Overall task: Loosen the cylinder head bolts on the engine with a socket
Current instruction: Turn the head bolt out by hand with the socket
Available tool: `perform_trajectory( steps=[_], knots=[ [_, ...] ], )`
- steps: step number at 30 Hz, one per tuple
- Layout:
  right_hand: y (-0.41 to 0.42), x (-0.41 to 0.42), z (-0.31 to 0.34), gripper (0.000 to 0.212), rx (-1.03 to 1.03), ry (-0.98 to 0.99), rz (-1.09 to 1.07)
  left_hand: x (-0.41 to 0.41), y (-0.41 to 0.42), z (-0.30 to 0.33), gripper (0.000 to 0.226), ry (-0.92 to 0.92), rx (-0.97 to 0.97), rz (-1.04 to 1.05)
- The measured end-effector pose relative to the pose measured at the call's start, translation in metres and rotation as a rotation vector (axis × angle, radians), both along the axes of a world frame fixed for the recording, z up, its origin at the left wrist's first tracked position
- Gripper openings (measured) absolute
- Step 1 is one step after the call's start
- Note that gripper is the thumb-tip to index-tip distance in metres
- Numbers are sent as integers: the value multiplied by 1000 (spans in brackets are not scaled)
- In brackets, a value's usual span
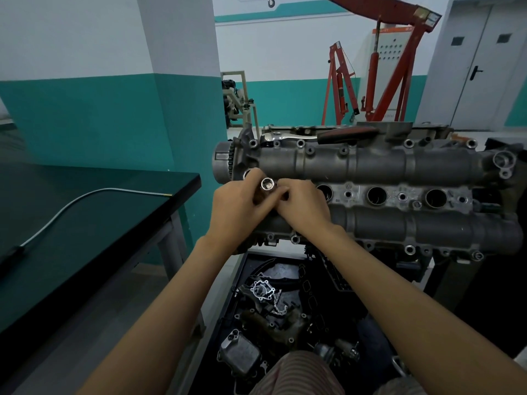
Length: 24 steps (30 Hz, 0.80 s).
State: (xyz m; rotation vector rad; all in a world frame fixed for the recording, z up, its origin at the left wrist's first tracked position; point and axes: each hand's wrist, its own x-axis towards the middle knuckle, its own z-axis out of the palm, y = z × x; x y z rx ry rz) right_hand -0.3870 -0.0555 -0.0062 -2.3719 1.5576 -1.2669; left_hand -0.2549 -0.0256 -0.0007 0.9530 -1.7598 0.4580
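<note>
**Socket held above the left end of the head**

Both hands met over the near-left part of the cylinder head (370,166). The left hand (239,206) curled its fingers around the socket (267,184), whose open end pointed up toward the camera, so its long axis stood nearly upright. The right hand (305,208) pinched something just beside it; I could not tell what. The ratchet (322,136) lay on the far edge, well apart, nearer to the right hand.

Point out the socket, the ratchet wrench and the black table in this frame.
socket (267,183): head view, on its open shiny end.
ratchet wrench (346,135): head view, on its dark handle.
black table (119,201): head view, on its bare top.
</note>
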Motion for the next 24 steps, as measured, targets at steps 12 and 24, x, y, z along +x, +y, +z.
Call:
perform_trajectory(
  steps=[12, 24],
  knots=[
    [3, 1, 2, 23, -17, 2, -4, -6, 0, 2, 44, 97, 41, 42],
    [2, 1, 2, 25, -28, -5, 10, -5, 0, 2, 40, 96, 58, 27]
  ],
)
